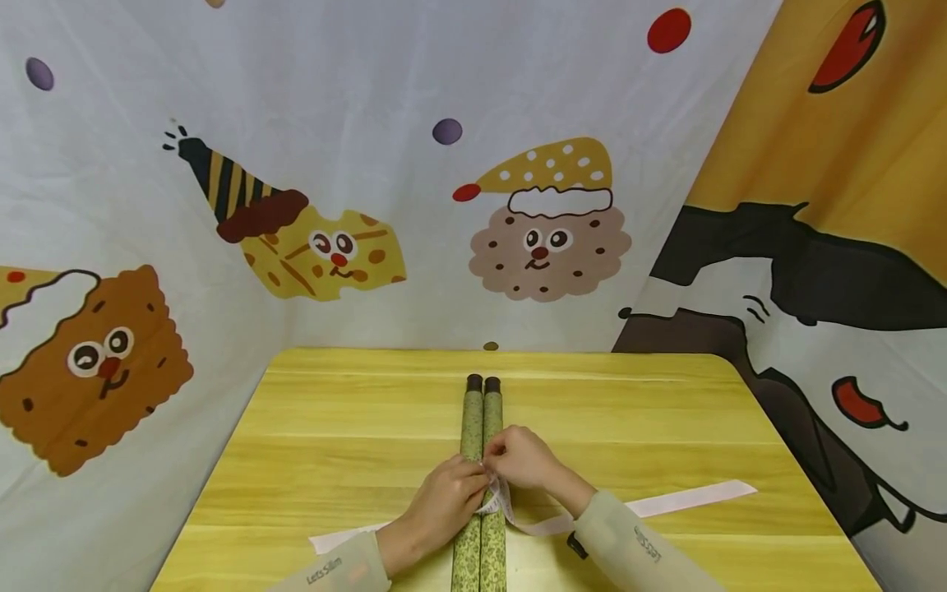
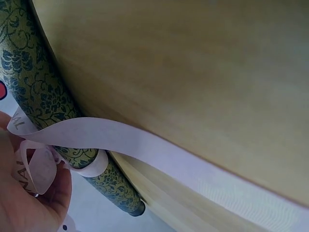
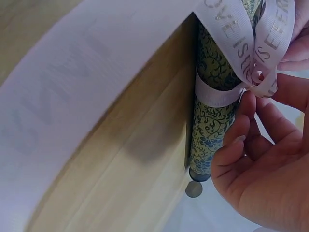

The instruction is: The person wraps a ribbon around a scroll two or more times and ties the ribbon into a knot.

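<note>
Two rolled scrolls lie side by side on the table, the left scroll (image 1: 470, 423) and the right scroll (image 1: 493, 551), in green floral cloth with dark end caps. Around them passes a pale pink ribbon (image 1: 699, 496) printed with letters. My left hand (image 1: 444, 497) pinches a loop of that ribbon over the scrolls. Opposite it, my right hand (image 1: 524, 462) pinches the ribbon at the knot, its fingertips right at the band (image 3: 217, 96) in the right wrist view. One ribbon tail sweeps across the left wrist view; part of the other lies under my left forearm.
The wooden table (image 1: 333, 444) has rounded far corners. A small black object (image 1: 577, 545) lies by my right sleeve. Behind the table hangs a white cloth (image 1: 414, 312) printed with cartoon biscuits and cheese, and a yellow and black one (image 1: 836, 164) hangs at the right.
</note>
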`<state>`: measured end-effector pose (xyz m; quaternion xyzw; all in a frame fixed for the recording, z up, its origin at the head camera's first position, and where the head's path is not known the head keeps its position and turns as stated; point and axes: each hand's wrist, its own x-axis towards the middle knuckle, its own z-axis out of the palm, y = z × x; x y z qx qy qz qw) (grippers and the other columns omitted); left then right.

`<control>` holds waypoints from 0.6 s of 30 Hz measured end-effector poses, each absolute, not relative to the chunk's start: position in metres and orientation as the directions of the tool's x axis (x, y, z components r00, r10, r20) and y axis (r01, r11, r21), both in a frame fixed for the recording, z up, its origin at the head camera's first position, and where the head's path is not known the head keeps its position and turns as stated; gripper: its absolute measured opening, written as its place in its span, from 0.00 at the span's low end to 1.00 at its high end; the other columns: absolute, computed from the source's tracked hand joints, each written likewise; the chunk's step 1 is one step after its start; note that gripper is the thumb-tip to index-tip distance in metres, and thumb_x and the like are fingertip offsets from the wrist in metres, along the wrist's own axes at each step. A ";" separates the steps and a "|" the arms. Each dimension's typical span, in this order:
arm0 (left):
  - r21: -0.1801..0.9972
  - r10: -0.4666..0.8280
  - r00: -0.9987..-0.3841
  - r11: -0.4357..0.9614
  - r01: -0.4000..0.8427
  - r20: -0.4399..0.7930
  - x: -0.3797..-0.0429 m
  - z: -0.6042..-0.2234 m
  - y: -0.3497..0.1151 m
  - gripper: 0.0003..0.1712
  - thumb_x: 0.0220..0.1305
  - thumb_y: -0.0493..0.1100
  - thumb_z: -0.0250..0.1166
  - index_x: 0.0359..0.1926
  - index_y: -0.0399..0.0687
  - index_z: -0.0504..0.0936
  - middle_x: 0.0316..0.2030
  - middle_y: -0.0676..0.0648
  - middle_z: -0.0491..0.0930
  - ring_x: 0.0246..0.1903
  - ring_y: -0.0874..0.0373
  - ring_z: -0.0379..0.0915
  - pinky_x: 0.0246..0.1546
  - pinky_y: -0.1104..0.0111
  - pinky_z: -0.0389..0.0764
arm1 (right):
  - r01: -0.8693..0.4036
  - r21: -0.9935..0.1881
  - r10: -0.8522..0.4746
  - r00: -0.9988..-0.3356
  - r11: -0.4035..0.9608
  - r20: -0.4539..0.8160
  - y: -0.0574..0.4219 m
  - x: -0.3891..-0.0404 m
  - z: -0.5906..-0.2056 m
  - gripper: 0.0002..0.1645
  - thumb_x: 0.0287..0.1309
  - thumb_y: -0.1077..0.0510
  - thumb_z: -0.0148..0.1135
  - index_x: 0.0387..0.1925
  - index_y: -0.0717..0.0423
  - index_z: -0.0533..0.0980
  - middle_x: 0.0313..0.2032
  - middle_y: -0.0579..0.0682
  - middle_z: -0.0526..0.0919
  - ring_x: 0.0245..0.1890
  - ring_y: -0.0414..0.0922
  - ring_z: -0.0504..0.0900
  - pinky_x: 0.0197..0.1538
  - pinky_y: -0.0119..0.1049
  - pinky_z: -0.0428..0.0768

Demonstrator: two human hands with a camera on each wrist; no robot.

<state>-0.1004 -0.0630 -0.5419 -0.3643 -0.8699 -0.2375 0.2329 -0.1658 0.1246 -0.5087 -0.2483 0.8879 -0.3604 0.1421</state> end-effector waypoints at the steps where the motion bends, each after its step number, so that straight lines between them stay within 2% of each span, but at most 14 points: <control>1: 0.243 0.524 -0.627 0.623 0.744 0.577 -0.100 -0.542 -0.063 0.10 0.59 0.33 0.77 0.42 0.43 0.92 0.40 0.51 0.89 0.40 0.60 0.81 0.45 0.70 0.82 | -0.338 -0.709 -0.542 -0.837 0.618 -0.073 0.124 -0.166 -0.509 0.13 0.63 0.61 0.65 0.23 0.47 0.85 0.21 0.38 0.82 0.18 0.36 0.73 0.23 0.30 0.71; 8: 0.309 0.513 -0.676 0.626 0.716 0.529 -0.098 -0.540 -0.062 0.07 0.60 0.31 0.76 0.39 0.42 0.92 0.38 0.51 0.87 0.40 0.60 0.80 0.45 0.74 0.82 | -0.306 -0.769 -0.517 -0.855 0.561 -0.037 0.125 -0.169 -0.514 0.09 0.68 0.63 0.62 0.30 0.55 0.84 0.26 0.42 0.82 0.25 0.38 0.77 0.29 0.32 0.78; 11: 0.363 0.499 -0.713 0.628 0.689 0.492 -0.097 -0.538 -0.063 0.07 0.61 0.30 0.74 0.40 0.40 0.91 0.39 0.50 0.86 0.41 0.59 0.80 0.47 0.73 0.82 | -0.280 -0.815 -0.493 -0.870 0.507 -0.008 0.126 -0.171 -0.514 0.08 0.70 0.64 0.62 0.33 0.58 0.84 0.27 0.45 0.83 0.25 0.38 0.77 0.28 0.32 0.77; 15: 0.500 0.427 -0.790 0.615 0.610 0.439 -0.094 -0.534 -0.067 0.09 0.62 0.28 0.72 0.44 0.36 0.90 0.41 0.47 0.86 0.42 0.56 0.82 0.46 0.69 0.85 | -0.240 -0.851 -0.454 -0.891 0.467 0.002 0.129 -0.174 -0.513 0.08 0.72 0.63 0.61 0.36 0.60 0.84 0.30 0.47 0.84 0.25 0.40 0.78 0.27 0.33 0.77; 18: 0.629 0.352 -0.859 0.585 0.512 0.372 -0.091 -0.530 -0.073 0.12 0.61 0.24 0.70 0.46 0.34 0.89 0.41 0.45 0.86 0.42 0.54 0.84 0.44 0.68 0.86 | -0.212 -0.862 -0.423 -0.906 0.460 -0.003 0.132 -0.176 -0.512 0.08 0.73 0.63 0.61 0.38 0.60 0.84 0.32 0.48 0.85 0.27 0.46 0.81 0.29 0.34 0.79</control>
